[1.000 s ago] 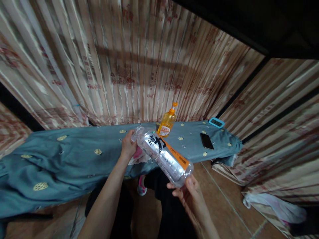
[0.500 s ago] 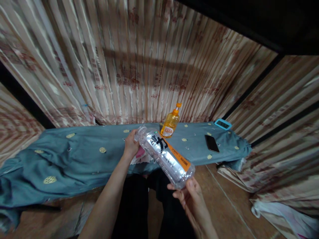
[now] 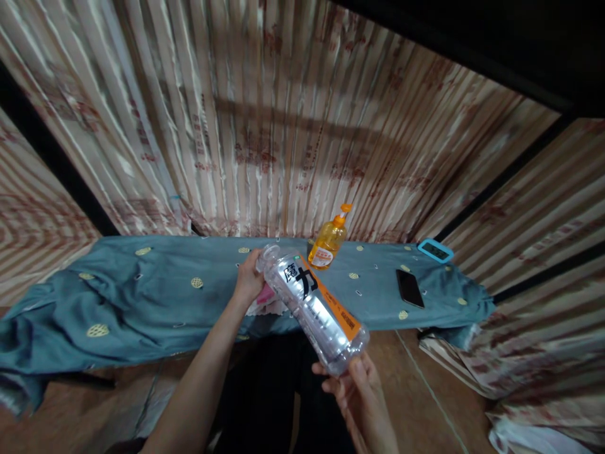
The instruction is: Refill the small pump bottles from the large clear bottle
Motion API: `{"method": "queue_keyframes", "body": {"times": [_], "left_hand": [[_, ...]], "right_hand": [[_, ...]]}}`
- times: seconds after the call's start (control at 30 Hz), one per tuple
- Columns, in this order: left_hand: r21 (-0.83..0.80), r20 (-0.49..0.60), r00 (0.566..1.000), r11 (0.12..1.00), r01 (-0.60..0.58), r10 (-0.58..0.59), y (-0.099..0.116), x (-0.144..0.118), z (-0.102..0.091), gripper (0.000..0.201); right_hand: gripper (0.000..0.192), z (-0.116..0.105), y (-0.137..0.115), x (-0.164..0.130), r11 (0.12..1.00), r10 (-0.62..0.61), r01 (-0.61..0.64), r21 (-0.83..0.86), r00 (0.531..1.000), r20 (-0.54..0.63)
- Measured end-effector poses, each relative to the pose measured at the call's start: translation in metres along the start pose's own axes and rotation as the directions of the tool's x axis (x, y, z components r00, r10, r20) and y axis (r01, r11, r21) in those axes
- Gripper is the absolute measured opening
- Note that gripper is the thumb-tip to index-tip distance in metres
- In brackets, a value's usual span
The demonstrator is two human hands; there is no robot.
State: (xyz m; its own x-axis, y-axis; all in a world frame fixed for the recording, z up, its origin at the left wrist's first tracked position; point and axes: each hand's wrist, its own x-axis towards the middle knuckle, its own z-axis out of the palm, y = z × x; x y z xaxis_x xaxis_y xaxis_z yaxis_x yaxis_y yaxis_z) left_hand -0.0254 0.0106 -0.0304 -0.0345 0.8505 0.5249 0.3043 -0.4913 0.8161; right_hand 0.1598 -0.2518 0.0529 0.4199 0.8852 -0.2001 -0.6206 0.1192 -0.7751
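Observation:
A large clear plastic bottle [image 3: 316, 308] with an orange and white label lies tilted between my hands, neck up and to the left. My left hand [image 3: 249, 282] grips its neck just below the mouth and also holds a pink and white cloth [image 3: 267, 297] underneath. My right hand [image 3: 350, 384] cups the bottle's base from below. Both hands are above the near edge of a long surface covered by a blue-grey patterned cloth [image 3: 142, 296].
An orange pump bottle [image 3: 329, 241] stands upright just behind the clear bottle. A black phone [image 3: 409, 288] and a turquoise-framed device [image 3: 435, 251] lie further right on the cloth. Striped curtains hang behind and to the right. Brown tiled floor lies below.
The view has shifted, so the table and objects sit further right and lower in frame. My hands keep the same hold; the bottle's base has dropped slightly.

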Motion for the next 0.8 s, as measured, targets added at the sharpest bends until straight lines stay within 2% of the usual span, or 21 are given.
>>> {"method": "queue_keyframes", "body": {"times": [0.37,0.8], "left_hand": [[-0.014,-0.016,0.998,0.998,0.056,-0.057,0.005,-0.003,-0.003,0.027],[0.023,0.013,1.000,1.000,0.005,-0.005,-0.002,0.002,-0.001,0.024]], "right_hand": [[0.058,0.000,-0.001,0.002,1.000,0.029,-0.029,-0.002,1.000,-0.008],[0.057,-0.003,0.009,0.001,1.000,-0.026,0.026,0.001,1.000,-0.007]]}}
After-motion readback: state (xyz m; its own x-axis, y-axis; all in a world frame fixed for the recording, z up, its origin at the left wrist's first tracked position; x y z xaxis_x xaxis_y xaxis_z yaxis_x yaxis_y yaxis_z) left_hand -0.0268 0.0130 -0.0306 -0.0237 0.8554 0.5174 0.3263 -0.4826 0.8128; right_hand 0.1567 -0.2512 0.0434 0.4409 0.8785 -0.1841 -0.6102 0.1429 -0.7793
